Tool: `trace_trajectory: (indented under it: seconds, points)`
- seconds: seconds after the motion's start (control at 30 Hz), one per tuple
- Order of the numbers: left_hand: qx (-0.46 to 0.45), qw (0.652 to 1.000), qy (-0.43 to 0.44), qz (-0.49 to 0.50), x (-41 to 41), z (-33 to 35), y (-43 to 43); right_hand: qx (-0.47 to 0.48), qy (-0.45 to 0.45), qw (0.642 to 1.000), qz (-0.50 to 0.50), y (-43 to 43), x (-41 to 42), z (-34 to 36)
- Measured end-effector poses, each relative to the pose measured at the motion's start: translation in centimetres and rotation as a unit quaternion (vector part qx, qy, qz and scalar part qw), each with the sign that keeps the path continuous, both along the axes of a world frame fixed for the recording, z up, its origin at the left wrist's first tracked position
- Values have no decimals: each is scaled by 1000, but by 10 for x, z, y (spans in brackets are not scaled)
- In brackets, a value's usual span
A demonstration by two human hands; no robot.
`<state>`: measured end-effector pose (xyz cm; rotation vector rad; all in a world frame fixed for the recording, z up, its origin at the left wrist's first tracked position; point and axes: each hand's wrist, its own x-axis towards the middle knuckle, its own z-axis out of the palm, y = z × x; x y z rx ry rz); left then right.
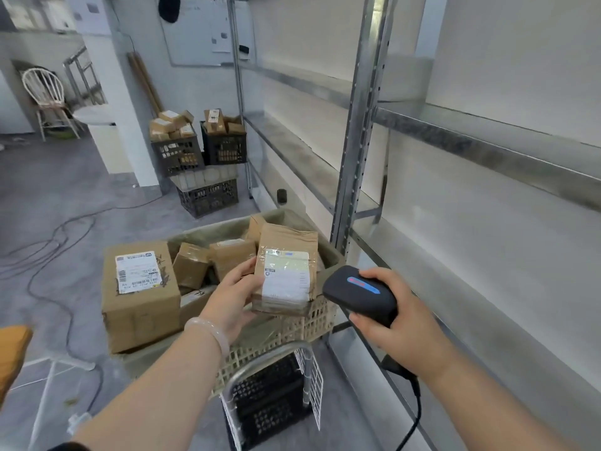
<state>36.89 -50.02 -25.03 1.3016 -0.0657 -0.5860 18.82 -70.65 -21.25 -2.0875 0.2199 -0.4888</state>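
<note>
My left hand (232, 296) grips a flat brown parcel (286, 271) by its lower left side, holding it upright above the cream basket (292, 330). The parcel's white label faces me. My right hand (395, 315) holds a black barcode scanner (359, 294) just right of the parcel, its head turned toward the label. A black cable hangs from the scanner past my right wrist. A pale bangle sits on my left wrist.
The basket holds several brown parcels and a large labelled carton (140, 291), and rides on a wire trolley (276, 398). Empty metal shelving (361, 131) runs along the right. Black crates (198, 154) of parcels stand ahead. Cables (55, 242) trail over the floor at left.
</note>
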Motion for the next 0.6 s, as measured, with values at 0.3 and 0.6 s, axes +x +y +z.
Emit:
trace_trajectory:
  seconds: [0.3, 0.6]
  points:
    - [2, 999, 11, 30, 0, -23, -29, 9, 8, 999, 53, -41, 27, -13]
    - [-2, 996, 36, 78, 10, -38, -25, 10, 24, 997, 78, -36, 60, -37]
